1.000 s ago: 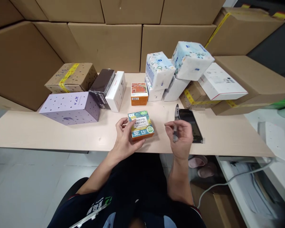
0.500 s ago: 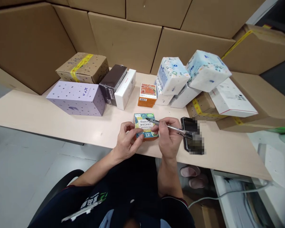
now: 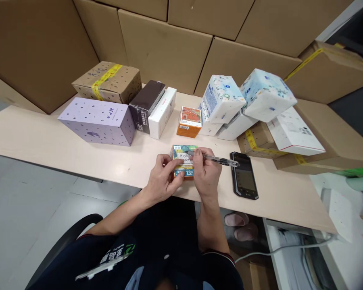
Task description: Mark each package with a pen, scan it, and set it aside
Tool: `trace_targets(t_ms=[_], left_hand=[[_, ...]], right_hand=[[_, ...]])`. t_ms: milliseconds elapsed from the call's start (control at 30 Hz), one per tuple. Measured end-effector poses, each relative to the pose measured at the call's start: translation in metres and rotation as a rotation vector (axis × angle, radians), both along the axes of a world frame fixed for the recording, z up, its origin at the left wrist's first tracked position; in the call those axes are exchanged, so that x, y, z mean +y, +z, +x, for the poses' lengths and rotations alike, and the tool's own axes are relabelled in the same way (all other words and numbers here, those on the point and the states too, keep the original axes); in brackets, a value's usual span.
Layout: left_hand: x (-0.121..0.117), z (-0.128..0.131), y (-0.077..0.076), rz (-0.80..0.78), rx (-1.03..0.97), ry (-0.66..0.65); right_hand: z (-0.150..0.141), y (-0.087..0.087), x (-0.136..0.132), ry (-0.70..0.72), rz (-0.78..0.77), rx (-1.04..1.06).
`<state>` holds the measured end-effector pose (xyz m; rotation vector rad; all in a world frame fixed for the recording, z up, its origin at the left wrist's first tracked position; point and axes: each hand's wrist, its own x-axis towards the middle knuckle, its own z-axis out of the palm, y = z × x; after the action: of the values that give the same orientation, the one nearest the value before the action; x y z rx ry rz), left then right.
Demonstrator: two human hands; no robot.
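A small blue, green and yellow printed box [image 3: 184, 173] with "Binking" lettering and orange sides lies at the table's front edge. My left hand [image 3: 164, 177] grips its left side, thumb and fingers bent over the printed top. In my right hand [image 3: 207, 171] is a clear-barrelled pen [image 3: 225, 162], pinched between thumb and fingers. Its dark tip points left over the upper part of the box; whether it touches the surface I cannot tell. The right hand covers the box's right side. To the right of that hand lies a black handheld phone [image 3: 244, 177].
Behind the small box stands an orange box [image 3: 190, 123]. Farther left are a purple box [image 3: 97, 123], a dark box [image 3: 145, 104], a white box [image 3: 162, 114] and a taped carton [image 3: 109, 80]. Tissue packs [image 3: 225, 96] and more cartons [image 3: 320, 129] stand right. Large cartons [image 3: 166, 56] wall the back.
My right hand has moved left with the pen, closer over the small box. The left hand stays on the box. The view has shifted slightly.
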<state>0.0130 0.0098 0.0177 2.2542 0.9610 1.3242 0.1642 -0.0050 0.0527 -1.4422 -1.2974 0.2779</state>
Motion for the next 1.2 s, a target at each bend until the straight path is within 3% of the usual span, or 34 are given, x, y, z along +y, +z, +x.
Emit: trace_targets(t_ms=[667,867,967,1067,1200], left_hand=[[0.0,-0.001,-0.001,-0.017,0.007,0.0],[0.0,-0.002,-0.001,-0.023,0.004,-0.007],[0.0,-0.002,-0.002,-0.018,0.012,-0.004],[0.0,-0.002,-0.002,-0.006,0.007,-0.007],[0.001,-0.002,-0.005,-0.033,-0.006,-0.013]], right_hand=[[-0.001,0.009,0.002,0.013,-0.052,-0.129],[-0.002,-0.004,-0.001,-0.039,0.064,0.085],[0.01,-0.012,-0.007,-0.141,0.14,0.165],[0.036,-0.018,-0.016,-0.229,0.09,-0.053],[0.067,-0.023,-0.025,-0.095,-0.294,-0.556]])
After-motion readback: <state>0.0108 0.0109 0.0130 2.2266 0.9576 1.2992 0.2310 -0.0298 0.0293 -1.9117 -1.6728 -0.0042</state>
